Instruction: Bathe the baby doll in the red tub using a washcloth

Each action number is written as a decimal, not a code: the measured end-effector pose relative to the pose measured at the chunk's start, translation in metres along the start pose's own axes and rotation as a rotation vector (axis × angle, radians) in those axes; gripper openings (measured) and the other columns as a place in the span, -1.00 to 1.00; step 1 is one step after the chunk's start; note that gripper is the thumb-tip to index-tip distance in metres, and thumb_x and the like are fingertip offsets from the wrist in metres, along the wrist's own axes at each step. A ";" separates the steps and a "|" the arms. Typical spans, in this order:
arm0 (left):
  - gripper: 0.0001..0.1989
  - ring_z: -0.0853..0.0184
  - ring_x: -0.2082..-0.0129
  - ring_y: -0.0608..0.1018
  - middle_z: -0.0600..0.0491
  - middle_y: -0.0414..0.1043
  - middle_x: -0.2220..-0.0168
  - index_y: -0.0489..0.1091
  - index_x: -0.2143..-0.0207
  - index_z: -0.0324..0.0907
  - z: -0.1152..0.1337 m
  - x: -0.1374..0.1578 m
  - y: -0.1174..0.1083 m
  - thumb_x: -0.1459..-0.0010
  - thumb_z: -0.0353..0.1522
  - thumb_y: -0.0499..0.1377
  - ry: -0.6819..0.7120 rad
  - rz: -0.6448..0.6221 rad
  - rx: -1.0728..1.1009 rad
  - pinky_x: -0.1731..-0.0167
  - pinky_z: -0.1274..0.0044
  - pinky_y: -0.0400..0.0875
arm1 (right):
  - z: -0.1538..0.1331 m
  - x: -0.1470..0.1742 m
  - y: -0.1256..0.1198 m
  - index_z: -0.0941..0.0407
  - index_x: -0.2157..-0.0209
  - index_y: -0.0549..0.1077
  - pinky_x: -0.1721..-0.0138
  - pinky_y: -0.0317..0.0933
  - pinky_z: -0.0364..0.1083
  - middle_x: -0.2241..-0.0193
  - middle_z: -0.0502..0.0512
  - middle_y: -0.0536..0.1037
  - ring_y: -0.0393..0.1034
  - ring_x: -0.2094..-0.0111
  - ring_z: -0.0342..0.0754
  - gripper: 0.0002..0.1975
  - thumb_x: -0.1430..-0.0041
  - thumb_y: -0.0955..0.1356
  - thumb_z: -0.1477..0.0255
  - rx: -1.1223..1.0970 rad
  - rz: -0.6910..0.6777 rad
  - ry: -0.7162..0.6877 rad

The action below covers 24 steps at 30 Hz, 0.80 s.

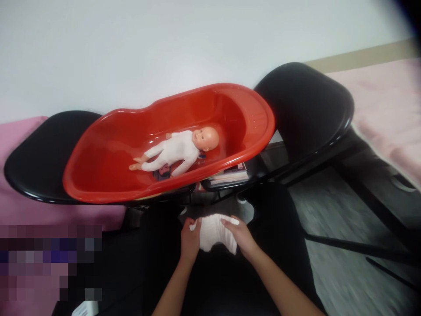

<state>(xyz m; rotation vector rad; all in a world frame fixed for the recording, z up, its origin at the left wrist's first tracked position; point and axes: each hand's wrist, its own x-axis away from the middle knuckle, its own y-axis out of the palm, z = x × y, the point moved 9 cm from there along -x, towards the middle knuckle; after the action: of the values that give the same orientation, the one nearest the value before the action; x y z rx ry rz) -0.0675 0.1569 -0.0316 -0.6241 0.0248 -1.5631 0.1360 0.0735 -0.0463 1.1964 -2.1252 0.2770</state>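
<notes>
Between my hands a small white cloth (215, 232) is stretched above my lap; its exact kind does not show. My left hand (191, 235) pinches its left edge, and my right hand (238, 232) grips the upper right part, thumb on top. Beyond them a baby doll (179, 147) in a white body suit lies on its back in a red baby bathtub (108, 127). The doll's bald head points right and its bare feet point left. Some dark printed item (162, 172) lies partly hidden under the doll.
The tub rests across black chair seats (302, 101), with another black seat (36, 153) at left. Books (230, 174) lie under the tub's near right rim. Pink covers (391, 105) drape at right and left. Pixelated blocks hide the lower left corner.
</notes>
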 end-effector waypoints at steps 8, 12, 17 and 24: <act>-0.60 0.43 0.46 0.30 0.18 0.21 0.49 0.22 0.35 -0.16 0.002 0.005 0.021 -0.05 -0.03 0.19 -0.003 -0.112 0.078 0.45 0.61 0.23 | 0.009 0.004 0.021 0.19 0.10 0.45 0.04 0.24 -0.01 0.19 0.16 0.58 0.44 0.12 0.09 -0.42 0.09 0.47 0.11 -0.079 -0.182 0.021; -0.62 0.42 0.42 0.33 0.14 0.28 0.43 0.28 0.30 -0.18 0.006 0.007 0.033 -0.07 -0.05 0.19 0.004 -0.188 0.098 0.40 0.59 0.25 | 0.008 0.004 0.027 0.17 0.14 0.47 0.04 0.23 0.00 0.25 0.12 0.58 0.45 0.16 0.07 -0.49 0.01 0.42 0.08 -0.094 -0.240 0.004; -0.66 0.41 0.41 0.36 0.12 0.32 0.41 0.34 0.30 -0.20 0.009 0.009 0.046 -0.08 -0.11 0.21 0.039 -0.312 0.146 0.37 0.58 0.25 | 0.007 0.005 0.034 0.15 0.17 0.47 0.11 0.24 -0.03 0.30 0.09 0.57 0.44 0.22 0.03 -0.53 -0.01 0.41 0.08 -0.089 -0.300 -0.026; -0.66 0.29 0.24 0.48 0.02 0.48 0.25 0.44 0.22 -0.20 0.015 0.013 0.053 -0.01 -0.18 0.27 0.082 -0.415 0.148 0.20 0.52 0.33 | 0.006 0.006 0.041 0.15 0.13 0.45 0.06 0.20 -0.03 0.22 0.10 0.53 0.40 0.15 0.03 -0.54 -0.08 0.37 0.08 0.071 -0.363 -0.146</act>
<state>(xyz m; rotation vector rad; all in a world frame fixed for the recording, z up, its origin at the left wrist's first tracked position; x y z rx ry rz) -0.0122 0.1444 -0.0352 -0.4657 -0.1679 -1.9706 0.0976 0.0900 -0.0413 1.6585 -1.9825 0.1048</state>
